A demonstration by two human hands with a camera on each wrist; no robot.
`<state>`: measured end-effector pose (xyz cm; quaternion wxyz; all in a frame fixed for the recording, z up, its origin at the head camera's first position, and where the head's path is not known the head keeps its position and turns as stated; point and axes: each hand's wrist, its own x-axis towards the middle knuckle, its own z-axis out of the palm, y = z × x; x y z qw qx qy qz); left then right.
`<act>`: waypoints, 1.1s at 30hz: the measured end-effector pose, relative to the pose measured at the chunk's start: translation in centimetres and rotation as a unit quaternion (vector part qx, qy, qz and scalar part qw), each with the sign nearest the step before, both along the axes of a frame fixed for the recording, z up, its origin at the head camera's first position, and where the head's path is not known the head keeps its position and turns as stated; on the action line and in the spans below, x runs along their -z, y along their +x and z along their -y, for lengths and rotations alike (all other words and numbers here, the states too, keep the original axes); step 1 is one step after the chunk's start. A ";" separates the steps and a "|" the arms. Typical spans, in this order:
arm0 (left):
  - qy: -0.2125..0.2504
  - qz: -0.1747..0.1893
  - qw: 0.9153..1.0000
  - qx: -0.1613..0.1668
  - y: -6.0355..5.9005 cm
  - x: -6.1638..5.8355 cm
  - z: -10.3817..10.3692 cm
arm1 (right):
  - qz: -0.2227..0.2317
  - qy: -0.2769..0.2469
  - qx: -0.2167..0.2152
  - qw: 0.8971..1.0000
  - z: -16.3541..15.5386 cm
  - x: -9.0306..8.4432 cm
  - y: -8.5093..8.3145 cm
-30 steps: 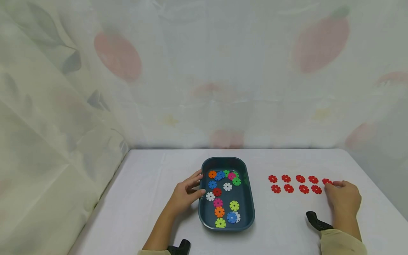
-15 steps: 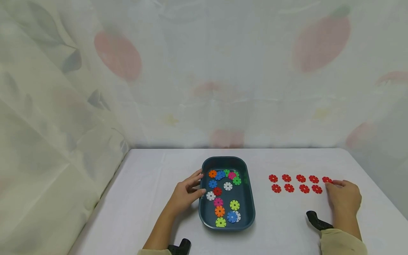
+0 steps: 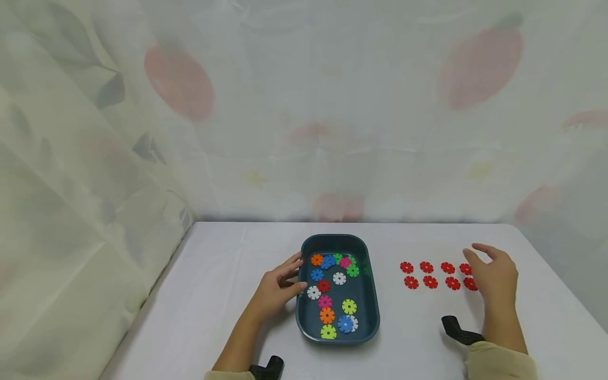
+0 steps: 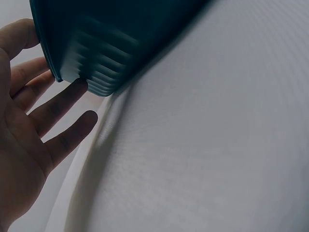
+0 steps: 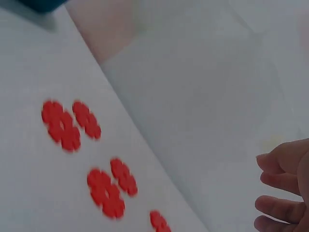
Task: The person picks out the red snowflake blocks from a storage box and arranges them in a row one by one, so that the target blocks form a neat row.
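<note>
A dark teal tray (image 3: 371, 295) stands mid-table with several toothed plastic discs inside, among them an orange disc (image 3: 326, 315) and a white disc (image 3: 339, 278). My left hand (image 3: 273, 290) touches its left side, thumb and fingertips at the rim. In the left wrist view the fingers (image 4: 72, 133) are extended, some against the outer wall and the lowest apart from it. My right hand (image 3: 496, 274) is raised over the right end of two rows of red toothed discs (image 3: 453, 283), covering part of that end. Its thumb and forefinger stand slightly apart, with nothing visible between them.
A white cloth covers the table (image 3: 427, 338). Behind it hangs a pale curtain (image 3: 351, 132) with fruit prints, and another cloth (image 3: 85, 237) drapes along the left side. Black wrist mounts (image 3: 461, 331) sit at both wrists.
My right hand has left the red disc at the right end of the back row, lifting and shifting left with its fingers parted. The left hand and tray have stayed put.
</note>
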<state>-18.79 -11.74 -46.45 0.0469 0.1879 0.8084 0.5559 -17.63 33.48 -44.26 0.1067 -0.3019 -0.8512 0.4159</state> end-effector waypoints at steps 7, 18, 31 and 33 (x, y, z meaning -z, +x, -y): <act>0.010 -0.003 1.000 -0.017 -1.1 2.2 0.2 | -0.104 0.043 -0.136 0.984 6.2 -2.7 0.0; 0.004 -0.017 1.000 0.002 -1.5 2.9 0.6 | -0.145 0.076 -0.415 0.895 18.3 -1.3 1.1; 0.008 -0.014 1.000 0.025 0.0 0.2 -0.2 | 0.024 0.232 -0.573 0.785 22.2 1.6 2.3; 0.005 -0.009 1.000 0.023 0.1 0.0 -0.2 | 0.045 0.264 -0.569 0.778 22.5 1.9 2.2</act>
